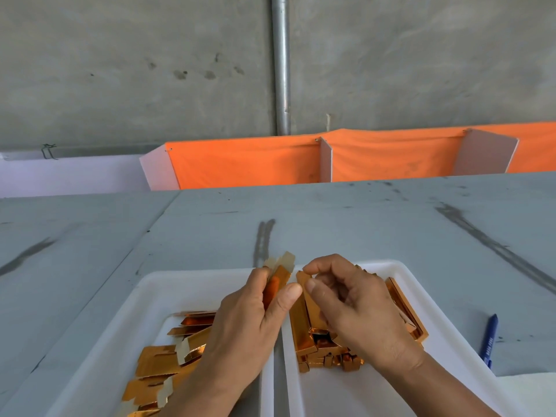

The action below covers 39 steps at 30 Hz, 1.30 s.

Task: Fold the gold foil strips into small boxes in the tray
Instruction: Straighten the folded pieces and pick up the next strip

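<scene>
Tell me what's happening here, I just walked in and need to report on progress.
A person is folding gold foil. The left hand grips a foil strip while the right hand pinches another piece. Flat strips lie in the left white tray; folded boxes pile in the right tray. A blue pen lies beside it.

Bare grey tabletop lies open from ten to two o'clock beyond the white trays, while a blue pen blocks the four o'clock side.
</scene>
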{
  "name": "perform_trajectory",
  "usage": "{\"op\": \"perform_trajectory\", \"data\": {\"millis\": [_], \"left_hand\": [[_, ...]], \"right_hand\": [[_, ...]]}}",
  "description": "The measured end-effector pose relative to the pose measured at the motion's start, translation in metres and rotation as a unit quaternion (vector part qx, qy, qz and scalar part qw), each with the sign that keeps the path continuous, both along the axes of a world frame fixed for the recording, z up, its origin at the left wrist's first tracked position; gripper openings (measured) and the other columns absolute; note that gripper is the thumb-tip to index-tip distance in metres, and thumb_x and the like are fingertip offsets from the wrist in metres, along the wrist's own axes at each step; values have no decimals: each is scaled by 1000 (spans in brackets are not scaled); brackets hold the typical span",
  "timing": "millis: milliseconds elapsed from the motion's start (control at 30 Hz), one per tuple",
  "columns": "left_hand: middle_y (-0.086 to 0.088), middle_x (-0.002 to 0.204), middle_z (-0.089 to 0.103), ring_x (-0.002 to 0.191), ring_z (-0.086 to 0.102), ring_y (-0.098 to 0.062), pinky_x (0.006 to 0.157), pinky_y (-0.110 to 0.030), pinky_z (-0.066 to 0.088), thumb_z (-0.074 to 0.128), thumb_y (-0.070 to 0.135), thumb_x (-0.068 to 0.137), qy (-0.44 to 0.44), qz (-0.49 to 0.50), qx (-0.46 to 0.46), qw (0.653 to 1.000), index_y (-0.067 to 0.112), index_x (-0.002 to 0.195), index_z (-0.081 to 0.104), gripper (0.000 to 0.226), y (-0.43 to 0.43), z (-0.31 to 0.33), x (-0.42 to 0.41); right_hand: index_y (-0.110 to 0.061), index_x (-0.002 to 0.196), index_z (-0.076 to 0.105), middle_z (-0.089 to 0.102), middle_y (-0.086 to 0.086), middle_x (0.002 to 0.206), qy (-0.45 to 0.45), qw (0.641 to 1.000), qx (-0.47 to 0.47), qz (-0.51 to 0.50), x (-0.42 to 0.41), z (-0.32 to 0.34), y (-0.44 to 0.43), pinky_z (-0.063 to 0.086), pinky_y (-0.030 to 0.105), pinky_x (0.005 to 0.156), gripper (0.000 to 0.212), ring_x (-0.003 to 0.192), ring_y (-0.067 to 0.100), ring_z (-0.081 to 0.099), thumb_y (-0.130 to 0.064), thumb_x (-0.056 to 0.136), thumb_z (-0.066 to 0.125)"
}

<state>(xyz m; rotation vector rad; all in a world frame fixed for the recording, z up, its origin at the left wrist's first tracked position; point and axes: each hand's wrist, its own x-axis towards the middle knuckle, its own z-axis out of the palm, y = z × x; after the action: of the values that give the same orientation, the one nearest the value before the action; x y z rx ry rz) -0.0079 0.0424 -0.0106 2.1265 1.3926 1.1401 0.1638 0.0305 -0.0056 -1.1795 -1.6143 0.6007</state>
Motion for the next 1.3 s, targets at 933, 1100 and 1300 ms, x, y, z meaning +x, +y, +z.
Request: {"op": "perform_trajectory", "data": {"millis": [933, 1100, 1300], "left_hand": [[14, 68, 50, 61, 55, -2, 48, -10, 34, 11, 78, 72, 155, 33, 22, 987, 42, 94, 29, 46, 1, -12, 8], [11, 67, 49, 58, 53, -3, 46, -14, 35, 2, 79, 67, 174, 33, 30, 984, 44, 92, 25, 49, 2, -14, 10], [10, 64, 48, 57, 51, -3, 48, -13, 35, 11, 81, 71, 165, 12, 36, 986, 40, 93, 34, 52, 0, -10, 10]], "right_hand": [[-33, 88, 76, 62, -17, 99, 53, 994, -93, 24, -3, 0, 4, 54, 20, 58, 14, 72, 7, 66, -23, 93, 66], [-25, 85, 69, 64, -3, 94, 42, 988, -135, 57, -1, 3, 2, 53, 21, 57, 17, 58, 12, 65, -20, 97, 59], [-34, 95, 69, 68, 0, 77, 71, 993, -98, 15, 0, 2, 4, 51, 17, 53, 21, 52, 4, 61, -23, 101, 52]]}}
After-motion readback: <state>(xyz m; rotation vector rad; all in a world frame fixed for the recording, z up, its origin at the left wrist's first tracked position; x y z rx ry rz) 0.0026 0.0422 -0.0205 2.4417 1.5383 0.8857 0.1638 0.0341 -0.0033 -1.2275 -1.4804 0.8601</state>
